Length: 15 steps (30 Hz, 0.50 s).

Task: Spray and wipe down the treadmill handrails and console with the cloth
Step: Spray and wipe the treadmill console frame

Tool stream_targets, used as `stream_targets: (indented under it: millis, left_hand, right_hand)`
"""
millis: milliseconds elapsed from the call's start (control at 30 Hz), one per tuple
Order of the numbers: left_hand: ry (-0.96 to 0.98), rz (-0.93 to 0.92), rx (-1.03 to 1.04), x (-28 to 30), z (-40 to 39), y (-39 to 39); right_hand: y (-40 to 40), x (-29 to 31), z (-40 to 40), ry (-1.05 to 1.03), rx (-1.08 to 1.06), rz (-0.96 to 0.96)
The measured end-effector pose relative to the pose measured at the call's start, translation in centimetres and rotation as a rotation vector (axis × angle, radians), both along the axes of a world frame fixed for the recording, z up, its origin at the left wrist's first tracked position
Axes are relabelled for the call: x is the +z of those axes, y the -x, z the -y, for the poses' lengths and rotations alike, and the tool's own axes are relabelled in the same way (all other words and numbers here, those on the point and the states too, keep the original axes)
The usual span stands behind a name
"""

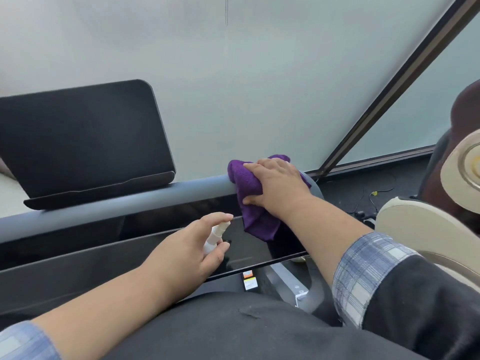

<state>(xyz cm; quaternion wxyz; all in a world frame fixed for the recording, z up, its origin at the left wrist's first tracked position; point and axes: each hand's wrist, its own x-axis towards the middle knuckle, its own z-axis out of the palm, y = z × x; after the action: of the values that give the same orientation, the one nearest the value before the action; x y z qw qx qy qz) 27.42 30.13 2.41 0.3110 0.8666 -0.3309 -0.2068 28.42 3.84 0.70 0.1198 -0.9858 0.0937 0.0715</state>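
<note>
Right now the right hand (279, 187) is lying over a purple cloth (253, 201), its fingers (255, 167) curling over the far side of the grey handrail (130, 201) and its thumb pinching the cloth against the near side. Crumpled and fuzzy, the cloth is draping over the rail near its right bend, one corner hanging down over the glossy black console (145, 253). Nearer, the left hand (187, 249) is gripping a small white spray bottle (214, 236), index finger resting on the nozzle top, above the console. Behind the rail a dark screen (83, 141) is tilting back. A beige chair (426, 229) is standing to the right.
</note>
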Motion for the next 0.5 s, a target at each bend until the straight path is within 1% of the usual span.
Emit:
stream_targets:
  millis: [100,167,233,333,400,433,500]
  left_hand:
    - [-0.01,0.016,-0.053,0.4,1.4,0.0]
    - [-0.016,0.029,-0.087,0.8,2.3,0.1]
    - [-0.025,0.039,-0.118,1.0,3.1,0.3]
    - [-0.04,0.072,-0.164,0.9,4.6,0.6]
    - [-0.054,0.106,-0.189,0.8,5.9,0.9]
    - [-0.06,0.119,-0.204,0.8,6.5,1.0]
    - [-0.069,0.154,-0.245,0.9,8.1,1.2]
  right_hand:
    - [3.4,-0.3,3.0,0.0,-0.213,-0.009]
    - [5.7,-0.5,4.1,-0.075,-0.381,0.01]
    - [7.7,-0.7,4.1,-0.169,-0.503,0.025]
    - [11.2,-1.0,2.9,-0.23,-0.592,0.069]
    - [14.1,-1.2,1.9,-0.271,-0.65,0.138]
    - [15.8,-1.2,1.5,-0.317,-0.684,0.178]
    - [19.2,-0.9,0.8,-0.476,-0.779,0.274]
